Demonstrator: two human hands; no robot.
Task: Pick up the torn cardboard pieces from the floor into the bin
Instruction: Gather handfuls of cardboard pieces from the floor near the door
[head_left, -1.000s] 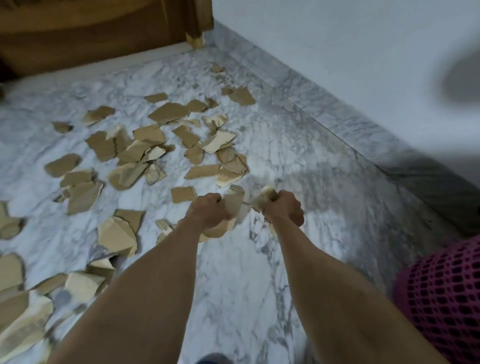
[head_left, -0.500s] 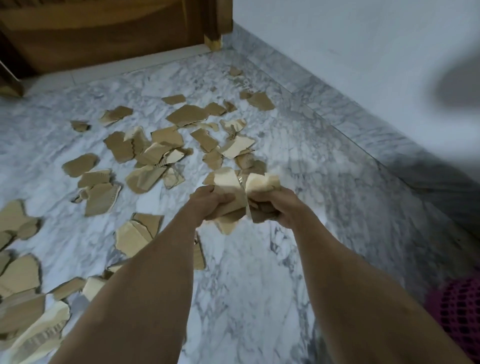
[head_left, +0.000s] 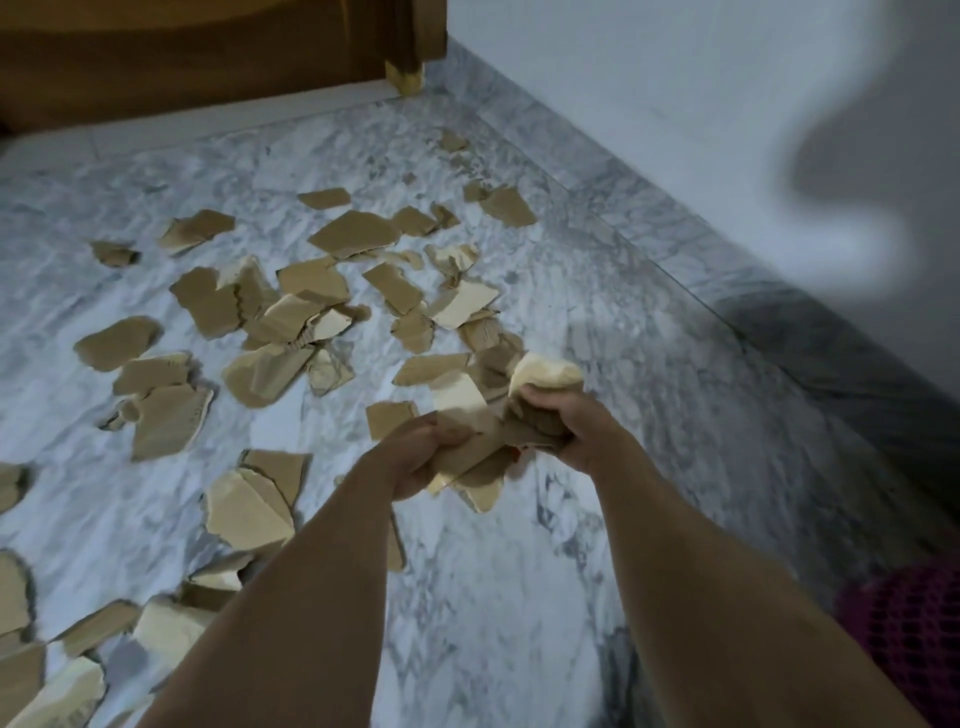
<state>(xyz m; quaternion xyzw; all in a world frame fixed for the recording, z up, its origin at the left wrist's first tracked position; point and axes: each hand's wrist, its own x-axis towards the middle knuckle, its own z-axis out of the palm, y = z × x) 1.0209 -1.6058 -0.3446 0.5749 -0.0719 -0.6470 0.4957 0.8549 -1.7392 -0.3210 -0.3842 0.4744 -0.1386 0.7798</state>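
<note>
Just right of frame centre, your left hand (head_left: 415, 452) and right hand (head_left: 566, 431) clutch one bunch of cardboard (head_left: 483, 447), fingers curled tight around it. Its long axis slants from a pale tip at lower centre up to a pale crumpled end above your right hand. More pieces (head_left: 291, 322) lie flat and scattered on the floor (head_left: 519, 597), from upper centre to lower left. A pink mesh bin (head_left: 914, 639) shows at lower right.
</note>
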